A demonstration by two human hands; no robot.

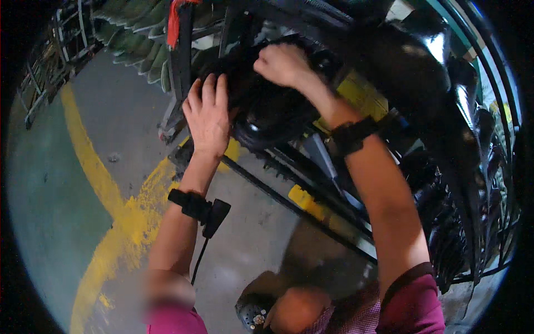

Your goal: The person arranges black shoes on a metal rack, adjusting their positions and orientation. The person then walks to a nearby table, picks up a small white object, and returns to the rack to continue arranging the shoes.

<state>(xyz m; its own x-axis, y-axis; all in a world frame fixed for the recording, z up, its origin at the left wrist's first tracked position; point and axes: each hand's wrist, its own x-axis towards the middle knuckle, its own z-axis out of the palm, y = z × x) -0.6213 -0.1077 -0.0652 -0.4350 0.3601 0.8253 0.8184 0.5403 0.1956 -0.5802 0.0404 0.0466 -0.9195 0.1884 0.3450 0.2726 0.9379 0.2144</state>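
Observation:
A dark, glossy black heap (267,125) lies on the metal frame in front of me; its exact kind is too dark to make out. My left hand (207,116) rests at its left edge, back upward, with the fingers stretched out. Over the far part of the heap, my right hand (283,64) is closed, its fingers curled down. Whatever those fingers hold, if anything, is hidden beneath the hand.
A dark metal rail (300,211) runs slantwise below the heap. More shiny black pieces (445,195) hang at the right. Grey-green leaf-shaped pieces (139,42) hang at the upper left, beside a red strip (175,25). Yellow lines (92,161) mark the floor.

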